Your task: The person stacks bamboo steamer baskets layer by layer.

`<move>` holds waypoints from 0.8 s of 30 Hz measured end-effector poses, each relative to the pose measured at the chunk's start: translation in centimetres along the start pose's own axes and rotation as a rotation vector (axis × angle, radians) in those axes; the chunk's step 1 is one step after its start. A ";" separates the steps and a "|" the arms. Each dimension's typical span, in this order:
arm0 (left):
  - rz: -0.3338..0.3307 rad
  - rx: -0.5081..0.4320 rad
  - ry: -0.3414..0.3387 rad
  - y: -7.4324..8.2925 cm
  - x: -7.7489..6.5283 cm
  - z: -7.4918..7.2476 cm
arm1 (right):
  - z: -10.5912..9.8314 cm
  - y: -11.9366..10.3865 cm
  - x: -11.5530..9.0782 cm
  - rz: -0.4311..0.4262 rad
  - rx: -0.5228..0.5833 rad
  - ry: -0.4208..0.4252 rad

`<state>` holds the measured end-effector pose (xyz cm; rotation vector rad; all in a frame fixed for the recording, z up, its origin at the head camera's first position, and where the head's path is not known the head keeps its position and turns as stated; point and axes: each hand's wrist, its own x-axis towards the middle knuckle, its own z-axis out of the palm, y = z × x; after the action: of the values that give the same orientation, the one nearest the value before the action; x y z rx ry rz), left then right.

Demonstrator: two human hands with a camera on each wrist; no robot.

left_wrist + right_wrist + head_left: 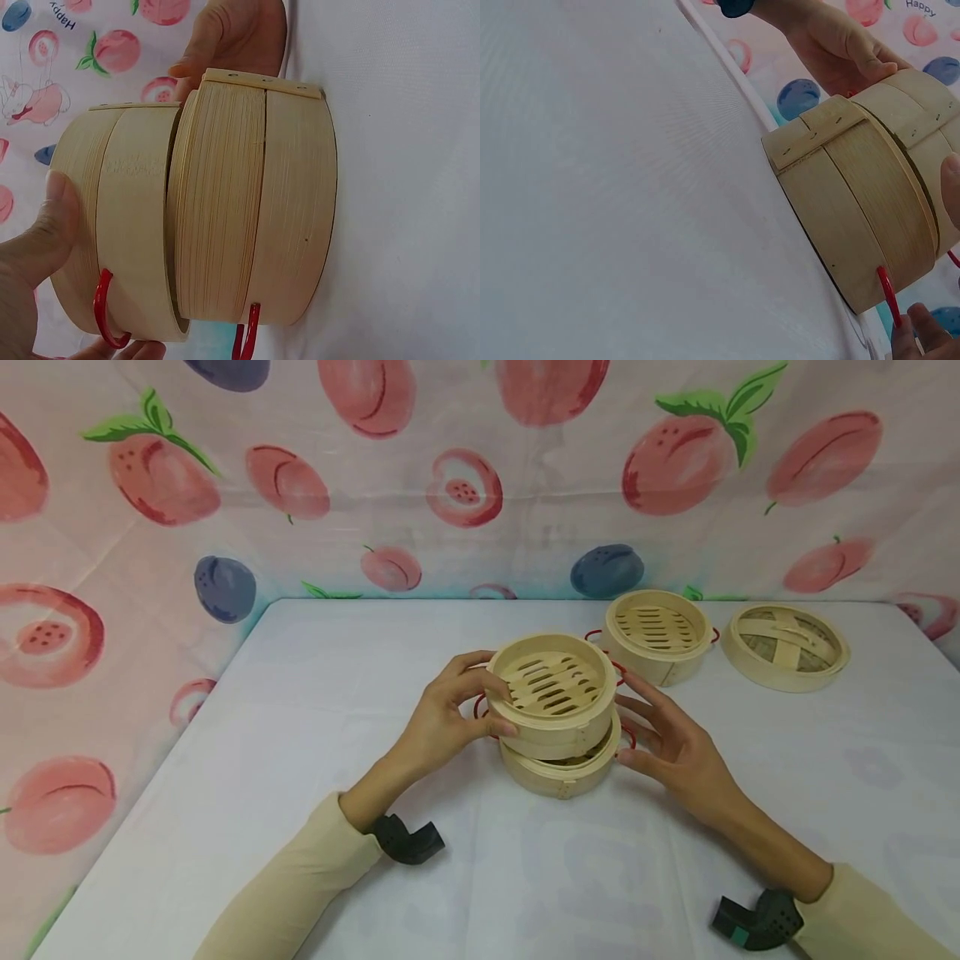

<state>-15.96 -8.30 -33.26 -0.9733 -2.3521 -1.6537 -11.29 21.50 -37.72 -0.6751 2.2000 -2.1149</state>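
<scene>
My left hand [453,706] grips the left side of a round bamboo steamer basket [555,681] with a slatted floor, thumb on its near wall. This basket sits slightly tilted and off-centre over a second steamer basket [558,777] that stands on the table. Between the two rims a narrow gap shows in the left wrist view, where both walls and their red handles [101,307] appear. My right hand [686,756] is at the right side of the stack, its fingers spread and loosely bent beside the red handles. Whether its fingertips press the walls is hard to see.
Behind the stack to the right stands another slatted steamer basket [660,631] with red handles. Right of it lies a woven bamboo lid [786,647] with crossed strips. A white cloth covers the table [360,652]; a fruit-print curtain [525,543] hangs along the back.
</scene>
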 end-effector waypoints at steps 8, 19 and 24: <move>0.039 0.059 -0.004 0.0 -0.1 0.3 | 0.0 0.1 0.0 -0.063 -0.005 -0.014; 0.053 0.054 -0.018 0.4 -0.1 0.8 | 0.5 -0.2 0.3 -0.096 -0.105 0.019; 0.055 0.058 -0.018 0.6 -0.1 0.9 | 0.6 -0.2 0.2 -0.088 -0.140 0.028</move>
<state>-15.28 -7.46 -33.22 -1.0362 -2.3478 -1.5549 -11.23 20.87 -37.50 -0.7680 2.3939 -2.0358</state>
